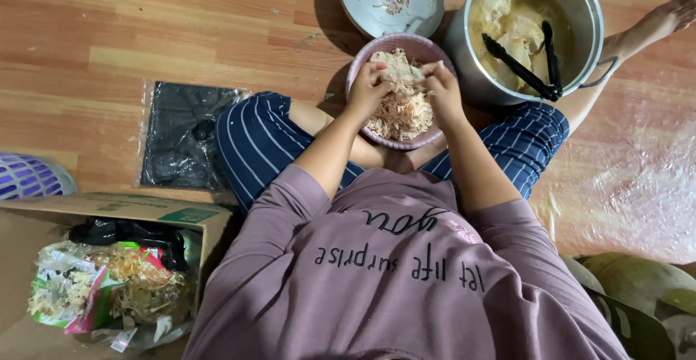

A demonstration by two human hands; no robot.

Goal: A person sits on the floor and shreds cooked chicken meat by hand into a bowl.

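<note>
Wooden floor was used as the work spot, with a pink bowl of shredded chicken kept between the knees so shreds dropped straight in. A chunk of meat was pinched from both sides by the left hand and right hand, right above the bowl, and a steel pot with black tongs was parked just beside it, probably for easy grabbing

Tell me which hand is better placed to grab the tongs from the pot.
Likely the right hand: it works over the bowl on the side nearest the pot holding the tongs. The left hand lies farther away.
</note>
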